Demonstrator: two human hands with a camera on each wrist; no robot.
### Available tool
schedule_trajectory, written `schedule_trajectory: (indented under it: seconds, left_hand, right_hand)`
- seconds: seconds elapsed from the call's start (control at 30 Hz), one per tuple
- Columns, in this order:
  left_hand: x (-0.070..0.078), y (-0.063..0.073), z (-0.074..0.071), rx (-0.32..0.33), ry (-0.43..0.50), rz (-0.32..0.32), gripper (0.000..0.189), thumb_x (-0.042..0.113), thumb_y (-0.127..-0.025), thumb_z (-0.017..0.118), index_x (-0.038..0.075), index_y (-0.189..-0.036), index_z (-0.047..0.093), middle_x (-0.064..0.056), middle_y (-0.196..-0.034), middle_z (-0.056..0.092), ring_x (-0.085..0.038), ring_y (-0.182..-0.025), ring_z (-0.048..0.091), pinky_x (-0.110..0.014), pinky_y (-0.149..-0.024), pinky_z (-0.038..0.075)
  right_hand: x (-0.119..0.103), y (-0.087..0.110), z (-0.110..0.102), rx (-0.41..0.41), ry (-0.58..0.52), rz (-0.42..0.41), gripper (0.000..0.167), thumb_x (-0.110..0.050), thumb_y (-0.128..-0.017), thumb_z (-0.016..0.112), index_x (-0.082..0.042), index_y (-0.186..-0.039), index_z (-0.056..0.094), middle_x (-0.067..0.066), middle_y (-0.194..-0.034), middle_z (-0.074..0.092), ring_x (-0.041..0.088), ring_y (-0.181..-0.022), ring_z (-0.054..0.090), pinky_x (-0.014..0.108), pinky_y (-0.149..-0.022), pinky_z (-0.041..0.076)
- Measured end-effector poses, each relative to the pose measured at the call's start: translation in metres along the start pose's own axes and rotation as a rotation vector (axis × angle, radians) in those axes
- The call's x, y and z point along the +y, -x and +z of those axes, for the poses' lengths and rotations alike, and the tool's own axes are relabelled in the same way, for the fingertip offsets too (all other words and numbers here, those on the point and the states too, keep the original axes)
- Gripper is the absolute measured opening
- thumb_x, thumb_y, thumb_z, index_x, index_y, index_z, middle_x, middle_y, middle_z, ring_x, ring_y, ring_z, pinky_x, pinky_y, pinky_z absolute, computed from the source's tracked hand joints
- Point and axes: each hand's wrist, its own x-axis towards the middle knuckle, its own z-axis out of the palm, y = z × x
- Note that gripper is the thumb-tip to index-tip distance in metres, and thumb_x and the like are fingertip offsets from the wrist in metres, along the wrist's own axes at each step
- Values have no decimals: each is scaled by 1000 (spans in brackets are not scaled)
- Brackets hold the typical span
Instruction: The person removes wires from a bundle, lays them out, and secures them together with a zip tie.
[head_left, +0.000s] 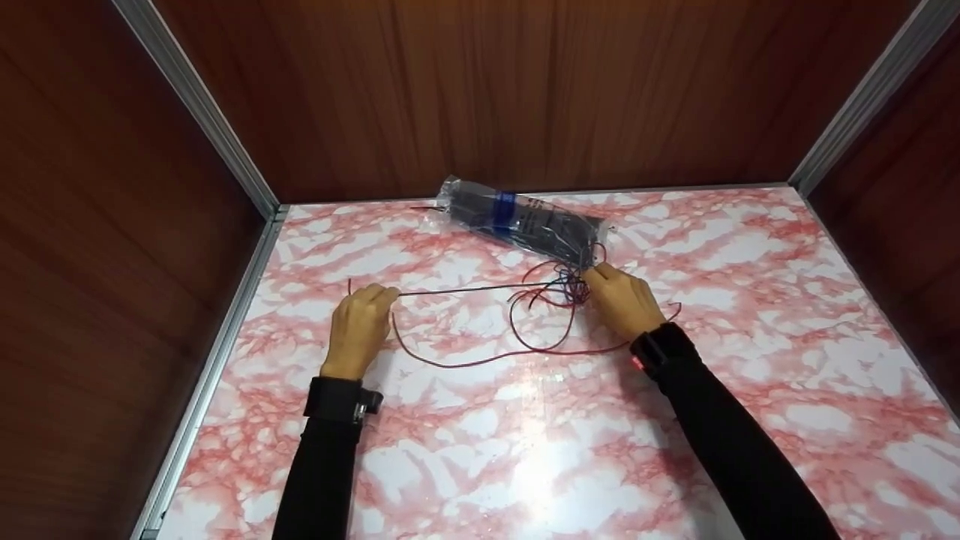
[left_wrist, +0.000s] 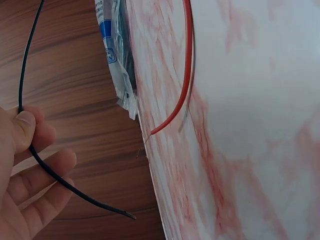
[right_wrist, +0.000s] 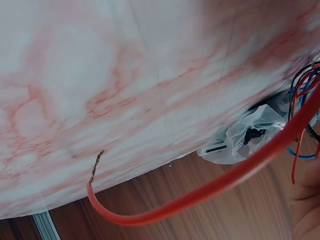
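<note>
My left hand (head_left: 358, 326) pinches a thin black wire (head_left: 472, 289) between thumb and index finger, and in the left wrist view its loose end (left_wrist: 100, 204) runs past the other fingers. Towards the right the wire stretches nearly straight into a tangle of red, blue and black wires (head_left: 566, 285). My right hand (head_left: 622, 300) grips that tangle at its right side; its fingertips are partly hidden. A red wire (head_left: 450, 366) loops across the table below both hands. Close to the right wrist camera, a red wire (right_wrist: 200, 197) curves to a bare, twisted metal end (right_wrist: 96, 165).
Behind the tangle lies a clear plastic bag (head_left: 551, 225) of dark contents with a blue band. The pink-and-white marbled table (head_left: 480, 442) is bordered by brown wood-grain panels (head_left: 480, 97) and metal framing (head_left: 217, 127).
</note>
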Motion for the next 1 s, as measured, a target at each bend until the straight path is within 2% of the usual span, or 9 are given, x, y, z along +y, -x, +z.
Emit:
schedule_trajectory:
  seconds: [0.2, 0.3, 0.43, 0.57, 0.77, 1.0]
  left_hand:
    - [-3, 1, -2, 21, 13, -21, 25, -12, -79, 62, 3, -98, 71, -7, -86, 66, -28, -78, 64, -44, -62, 49]
    - [-4, 2, -3, 20, 17, -23, 26, -12, -79, 63, 3, -98, 70, -8, -87, 65, -28, -77, 64, -43, -61, 49]
    - [-7, 4, -5, 26, 18, -32, 26, -12, -80, 62, 3, -99, 70, -9, -86, 65, -30, -75, 63, -44, -62, 49]
    - [-10, 9, -5, 30, 14, -40, 25, -12, -80, 62, 4, -97, 71, -8, -83, 64, -30, -71, 63, -44, -60, 50]
    - [-10, 9, -3, 10, 22, -41, 21, -9, -82, 63, 5, -96, 71, -9, -83, 65, -29, -72, 63, -44, -60, 49]
    - [-6, 8, -1, 2, 28, -16, 23, -10, -79, 66, 5, -96, 72, -7, -84, 66, -29, -75, 63, -44, -62, 48]
  right_hand:
    - [1, -1, -2, 41, -8, 29, 8, 1, -87, 58, -6, -91, 58, 8, -93, 55, 29, -61, 57, 44, -45, 48]
    - [3, -1, -3, 73, -18, 16, 7, 1, -88, 57, -5, -91, 59, 8, -97, 56, 27, -62, 58, 43, -47, 48]
    - [5, -1, -7, 145, -113, -70, 14, 7, -88, 56, 0, -99, 63, 11, -103, 62, 29, -79, 65, 40, -61, 55]
    - [7, 0, -14, 195, -191, -167, 20, 11, -86, 59, 2, -104, 64, 15, -102, 64, 29, -90, 66, 37, -73, 55]
    - [11, 0, -23, 194, -142, -158, 20, 9, -90, 57, 1, -106, 66, 13, -102, 60, 23, -91, 63, 33, -76, 54]
    - [22, 8, -28, 141, -34, -113, 24, 10, -91, 50, 4, -110, 64, 15, -103, 59, 26, -90, 60, 37, -74, 54]
